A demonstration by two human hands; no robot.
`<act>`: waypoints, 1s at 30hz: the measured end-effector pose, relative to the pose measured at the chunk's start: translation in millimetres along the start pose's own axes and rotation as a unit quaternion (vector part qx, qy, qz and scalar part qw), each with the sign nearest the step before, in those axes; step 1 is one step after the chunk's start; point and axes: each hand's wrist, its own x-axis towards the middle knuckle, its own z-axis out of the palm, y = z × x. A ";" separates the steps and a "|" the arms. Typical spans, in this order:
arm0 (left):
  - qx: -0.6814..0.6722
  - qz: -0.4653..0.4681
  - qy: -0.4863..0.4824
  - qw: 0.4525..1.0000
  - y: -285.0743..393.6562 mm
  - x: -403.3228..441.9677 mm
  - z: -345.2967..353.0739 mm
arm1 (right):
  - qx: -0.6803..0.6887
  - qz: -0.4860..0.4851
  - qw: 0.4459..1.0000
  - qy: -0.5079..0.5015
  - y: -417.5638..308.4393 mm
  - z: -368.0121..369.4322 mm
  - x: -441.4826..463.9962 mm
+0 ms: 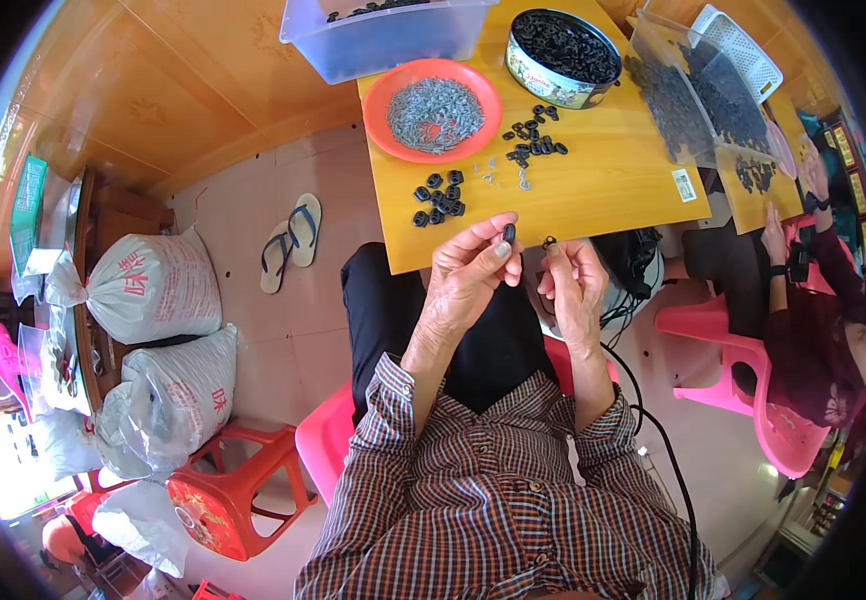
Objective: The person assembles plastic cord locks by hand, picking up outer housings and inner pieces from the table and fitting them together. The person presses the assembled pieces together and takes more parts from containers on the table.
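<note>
Just off the near edge of the yellow table, my left hand pinches a small black oval part between thumb and fingertips. To its right, my right hand holds a smaller black piece between thumb and forefinger; the two pieces are apart. On the table lie a cluster of black parts, another group of black pieces and a few small clear bits. An orange-red plate holds many small grey pieces.
A round tin full of black pieces and a clear plastic tub stand at the back. More bins are on the right, beside a co-worker's hands. A black cable hangs at my right.
</note>
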 end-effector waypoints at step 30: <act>0.046 0.039 0.091 0.994 -31.1 -12.3 -4.6 | 0.032 -0.051 0.995 -0.076 -3.5 3.1 -5.3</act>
